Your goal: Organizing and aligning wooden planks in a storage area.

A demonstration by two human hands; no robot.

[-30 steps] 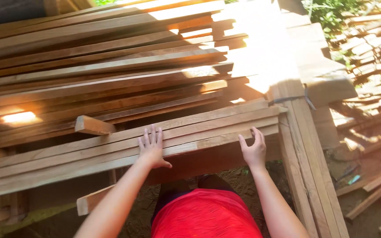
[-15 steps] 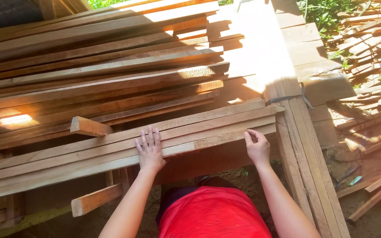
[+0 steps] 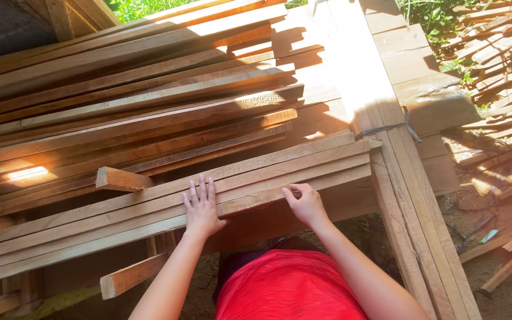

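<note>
Nearest the red-shirted body, the left hand (image 3: 201,207) lies flat, fingers spread, on the front planks (image 3: 149,207) of the stack, while the right hand (image 3: 306,204) curls over the near edge of the same plank, fingers closed on it. These long planks rest loosely across a wooden frame (image 3: 410,195), so a pull from one side could skew them, pinch fingers between boards, or drive in splinters. Below, an offcut (image 3: 131,275) juts out at leg height. Farther back, the big lumber pile (image 3: 131,89) lies uneven; jolting it might send boards sliding forward.
</note>
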